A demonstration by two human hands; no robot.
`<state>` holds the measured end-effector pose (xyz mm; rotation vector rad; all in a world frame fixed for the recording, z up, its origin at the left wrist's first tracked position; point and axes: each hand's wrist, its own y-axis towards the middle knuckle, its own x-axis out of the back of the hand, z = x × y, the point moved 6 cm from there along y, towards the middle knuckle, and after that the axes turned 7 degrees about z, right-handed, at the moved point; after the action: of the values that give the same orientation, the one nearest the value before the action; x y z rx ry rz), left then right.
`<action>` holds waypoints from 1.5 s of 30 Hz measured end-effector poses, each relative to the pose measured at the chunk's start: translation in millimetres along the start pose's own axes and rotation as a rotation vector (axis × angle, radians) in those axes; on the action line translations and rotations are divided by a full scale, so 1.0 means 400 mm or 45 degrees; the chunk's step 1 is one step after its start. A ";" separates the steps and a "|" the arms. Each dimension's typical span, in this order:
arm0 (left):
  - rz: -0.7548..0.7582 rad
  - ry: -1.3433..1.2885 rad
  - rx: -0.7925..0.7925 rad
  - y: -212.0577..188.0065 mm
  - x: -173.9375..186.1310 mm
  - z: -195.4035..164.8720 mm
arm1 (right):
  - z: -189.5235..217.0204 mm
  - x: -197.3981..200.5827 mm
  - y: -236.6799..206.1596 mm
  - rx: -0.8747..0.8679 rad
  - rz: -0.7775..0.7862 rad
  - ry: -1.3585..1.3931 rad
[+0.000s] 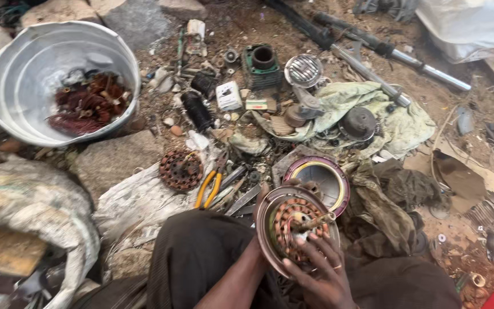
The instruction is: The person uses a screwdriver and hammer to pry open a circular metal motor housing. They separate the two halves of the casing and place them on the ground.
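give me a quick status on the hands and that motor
Left hand grips rim of motor housing. Right hand fingers on copper stator. Pliers beside, clear.

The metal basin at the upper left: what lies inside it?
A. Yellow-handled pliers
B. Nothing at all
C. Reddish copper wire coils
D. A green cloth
C: the metal basin holds a heap of reddish copper wire coils, while the yellow-handled pliers lie on the ground and the pale green cloth is spread far to the right.
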<state>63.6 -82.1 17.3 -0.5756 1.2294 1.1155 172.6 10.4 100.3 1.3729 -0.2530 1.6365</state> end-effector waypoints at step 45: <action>-1.069 0.503 -0.969 -0.067 0.059 -0.311 | -0.301 -0.227 0.009 -0.606 0.591 -0.383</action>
<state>31.5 -189.8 -46.6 -1.7678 0.6888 0.7096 83.7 42.3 -17.3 1.2327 -1.1339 1.5799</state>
